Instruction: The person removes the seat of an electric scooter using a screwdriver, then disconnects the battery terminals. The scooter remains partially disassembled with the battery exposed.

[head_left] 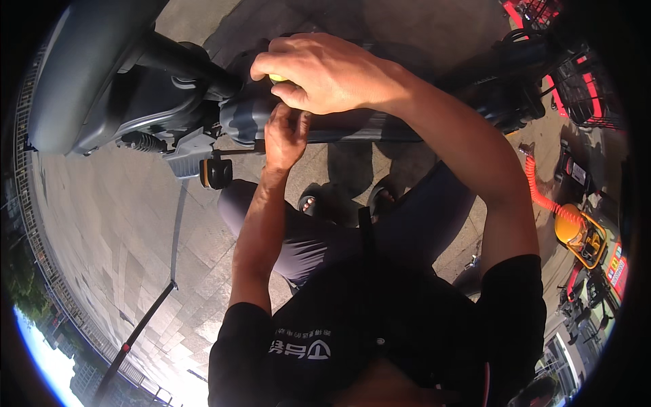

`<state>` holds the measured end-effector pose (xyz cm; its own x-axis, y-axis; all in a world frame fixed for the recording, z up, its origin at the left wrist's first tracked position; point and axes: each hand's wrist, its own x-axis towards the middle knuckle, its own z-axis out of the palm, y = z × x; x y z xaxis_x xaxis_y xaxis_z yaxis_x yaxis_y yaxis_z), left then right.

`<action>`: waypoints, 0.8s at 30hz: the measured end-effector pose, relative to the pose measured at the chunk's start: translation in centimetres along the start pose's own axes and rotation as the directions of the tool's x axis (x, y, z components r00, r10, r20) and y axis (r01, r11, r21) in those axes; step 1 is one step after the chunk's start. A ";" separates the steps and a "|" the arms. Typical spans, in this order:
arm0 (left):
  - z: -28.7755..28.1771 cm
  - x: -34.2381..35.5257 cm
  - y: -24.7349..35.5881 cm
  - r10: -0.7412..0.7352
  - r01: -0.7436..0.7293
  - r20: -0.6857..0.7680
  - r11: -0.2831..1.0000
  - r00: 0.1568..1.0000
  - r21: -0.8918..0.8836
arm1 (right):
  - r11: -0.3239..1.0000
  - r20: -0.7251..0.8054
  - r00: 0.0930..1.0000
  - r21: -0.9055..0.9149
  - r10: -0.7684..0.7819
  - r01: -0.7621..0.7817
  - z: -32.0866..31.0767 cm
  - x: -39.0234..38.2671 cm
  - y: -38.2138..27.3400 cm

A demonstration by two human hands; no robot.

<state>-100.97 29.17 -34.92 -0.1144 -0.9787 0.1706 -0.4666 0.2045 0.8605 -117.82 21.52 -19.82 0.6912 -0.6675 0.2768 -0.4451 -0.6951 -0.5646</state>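
Observation:
In front of me a black electric scooter stretches across the top of the view. My right hand reaches over its dark body panel from the right, palm down, with the fingers curled round a small yellow-green thing. Only a bit of that thing shows, so its kind is unclear. Just below, my left hand points up at the same spot, thumb and fingers closed together. Whatever lies between its fingertips is hidden, partly by my right hand. The two hands almost touch.
The scooter's seat fills the upper left, with a spring shock absorber and an orange-edged black footpeg below. On the right, a red coiled hose leads to a yellow machine. Red bicycles stand far right. A dark pole slants at lower left.

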 end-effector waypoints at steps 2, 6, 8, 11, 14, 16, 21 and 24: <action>-0.7 -0.1 0.0 0.011 -0.006 0.109 0.999 0.994 -0.044 | 0.985 -0.022 0.992 0.113 -0.125 0.127 0.2 -0.1 -0.2; -0.8 0.7 -0.2 0.140 -0.142 0.028 0.984 0.990 0.105 | 0.992 -0.102 0.991 -0.099 -0.082 0.072 0.6 0.1 -0.7; -0.6 0.8 -0.2 0.014 -0.021 0.044 0.987 0.999 0.157 | 0.991 -0.085 0.996 -0.134 -0.001 -0.010 0.6 0.4 -0.8; -0.8 1.1 0.1 0.063 -0.069 0.042 0.984 0.997 0.164 | 0.986 -0.090 0.996 -0.159 0.024 -0.038 0.8 0.5 -1.1; -1.5 1.1 0.7 0.003 -0.003 0.134 1.000 0.991 0.003 | 0.988 -0.096 0.995 -0.153 0.010 -0.025 1.0 0.6 -1.4; -1.9 1.3 1.2 0.068 -0.084 0.132 0.990 0.989 0.115 | 0.988 -0.104 0.994 -0.146 0.038 -0.053 1.2 0.7 -1.6; -2.2 1.6 1.9 0.062 -0.067 0.127 0.997 0.990 0.035 | 0.988 -0.090 0.993 -0.127 0.081 -0.092 1.3 0.9 -1.8; -2.4 1.8 1.8 0.081 -0.080 0.149 0.997 0.986 -0.011 | 0.984 -0.129 0.988 -0.146 0.084 -0.102 1.4 0.9 -1.9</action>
<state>-99.89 27.75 -31.97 -0.2812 -0.9451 0.1665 -0.4462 0.2823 0.8492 -115.53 22.58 -19.60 0.5724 -0.7521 0.3266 -0.5919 -0.6547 -0.4701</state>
